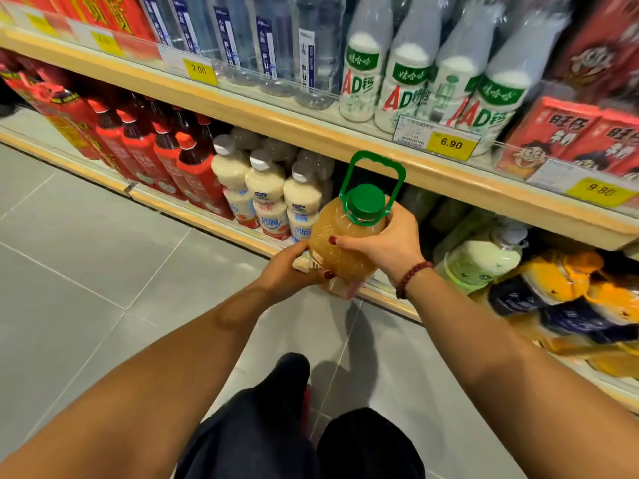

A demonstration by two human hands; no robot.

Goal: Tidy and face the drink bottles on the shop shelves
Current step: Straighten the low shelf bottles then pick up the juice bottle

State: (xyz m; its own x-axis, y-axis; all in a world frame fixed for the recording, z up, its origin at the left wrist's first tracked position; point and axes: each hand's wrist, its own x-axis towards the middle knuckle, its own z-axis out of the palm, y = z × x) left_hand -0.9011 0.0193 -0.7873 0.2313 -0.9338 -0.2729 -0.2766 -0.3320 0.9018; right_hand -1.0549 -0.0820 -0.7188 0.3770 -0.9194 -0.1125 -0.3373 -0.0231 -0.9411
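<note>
A big bottle of cloudy orange-yellow juice [340, 240] with a green cap and a raised green carry handle is held in front of the bottom shelf [214, 223]. My right hand [387, 243] grips its shoulder from the right, thumb across the front. My left hand [290, 271] holds its lower body from the left, fingers curled round it. Behind the bottle is a dark gap on the shelf, between cream milk-drink bottles [266, 195] on the left and a pale green bottle [484, 257] on the right.
Red-labelled dark bottles [166, 150] fill the shelf's left end, orange and navy bottles [567, 295] its right. The shelf above carries water bottles [276, 46], white AD bottles [408, 84], red cartons [570, 136] and price tags. Grey tiled floor lies below, with my legs.
</note>
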